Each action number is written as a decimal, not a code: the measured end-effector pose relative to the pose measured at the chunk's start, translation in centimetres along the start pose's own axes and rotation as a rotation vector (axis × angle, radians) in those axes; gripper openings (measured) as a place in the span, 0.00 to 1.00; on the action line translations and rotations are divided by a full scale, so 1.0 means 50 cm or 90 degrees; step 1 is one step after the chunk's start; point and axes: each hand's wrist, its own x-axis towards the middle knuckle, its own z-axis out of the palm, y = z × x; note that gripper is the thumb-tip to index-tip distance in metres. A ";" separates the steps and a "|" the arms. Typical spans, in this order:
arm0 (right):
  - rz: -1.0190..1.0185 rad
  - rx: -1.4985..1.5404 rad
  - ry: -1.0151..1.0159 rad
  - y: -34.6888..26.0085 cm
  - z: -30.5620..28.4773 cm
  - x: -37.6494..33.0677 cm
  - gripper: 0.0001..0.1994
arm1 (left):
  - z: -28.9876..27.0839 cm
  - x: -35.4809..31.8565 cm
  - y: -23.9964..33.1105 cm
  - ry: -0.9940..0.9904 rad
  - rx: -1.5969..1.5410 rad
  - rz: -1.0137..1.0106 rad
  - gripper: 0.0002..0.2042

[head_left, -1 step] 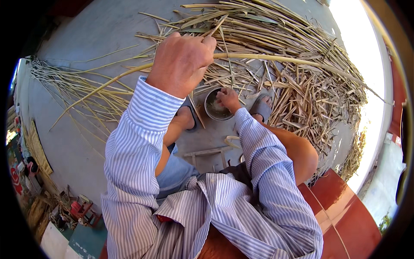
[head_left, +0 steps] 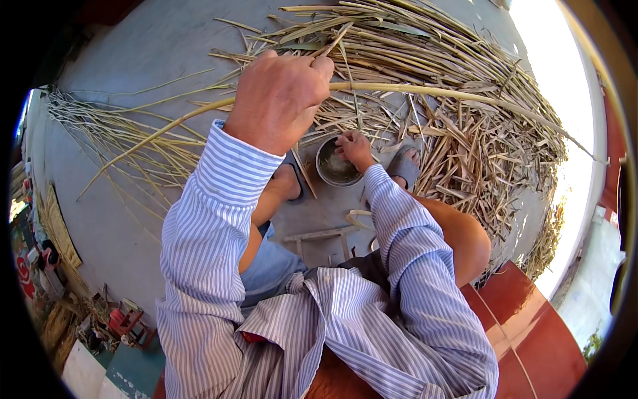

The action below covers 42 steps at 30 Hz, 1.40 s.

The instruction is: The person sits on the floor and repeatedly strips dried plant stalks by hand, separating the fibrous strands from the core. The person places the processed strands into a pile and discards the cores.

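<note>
My left hand [head_left: 282,100] is closed round a long, thin yellowish reed stalk [head_left: 458,95], which bows out to both sides of it. A dry leaf sheath [head_left: 332,41] sticks up beside its fingertips. Lower down and to the right, my right hand [head_left: 355,149] has its fingers curled together at the upper right rim of a dark round metal bowl [head_left: 340,178]. What those fingers hold, if anything, is too small to make out. The bowl stands on the floor between my feet, with something greyish in its bottom.
A large heap of reed stalks [head_left: 425,43] lies beyond my hands. Dry peeled leaves [head_left: 478,156] are strewn to the right. Thin peeled stalks [head_left: 126,136] fan out on the left. A small wooden frame [head_left: 322,234] is between my legs, near a sandalled right foot [head_left: 405,165].
My right hand has lifted slightly away from the inside of the bowl toward its far rim. The left hand and the stalk have hardly moved.
</note>
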 end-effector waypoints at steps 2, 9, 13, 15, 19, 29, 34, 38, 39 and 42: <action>-0.024 0.023 0.012 -0.060 0.003 0.007 0.19 | 0.000 -0.001 0.005 0.004 -0.004 -0.010 0.09; -0.111 -0.785 0.130 -0.089 -0.079 0.105 0.17 | 0.012 0.020 0.024 -0.063 0.007 -0.011 0.10; 0.183 -0.737 0.262 -0.069 -0.362 0.148 0.19 | 0.003 0.029 0.024 -0.061 -0.013 -0.009 0.10; 0.189 -0.740 0.251 -0.084 -0.519 0.136 0.21 | -0.003 0.026 0.017 -0.066 0.000 -0.020 0.09; 0.126 -0.740 0.345 -0.140 -0.588 0.117 0.22 | 0.003 0.027 0.023 -0.041 0.000 -0.019 0.08; -0.265 -0.841 -0.216 -0.004 -0.009 -0.004 0.09 | 0.015 0.033 0.025 -0.067 0.017 -0.009 0.09; -0.195 -0.907 -0.132 0.078 0.010 -0.030 0.08 | 0.020 0.026 0.021 -0.060 -0.018 -0.014 0.10; -0.195 -0.755 0.008 0.024 -0.017 -0.023 0.08 | 0.025 0.027 0.019 -0.065 -0.019 -0.013 0.10; -0.185 -0.686 0.032 -0.023 -0.031 -0.010 0.09 | 0.023 0.028 0.019 -0.065 -0.019 -0.022 0.10; -0.173 -0.225 -0.075 -0.211 -0.094 -0.007 0.10 | 0.018 0.031 0.007 -0.055 -0.017 -0.050 0.10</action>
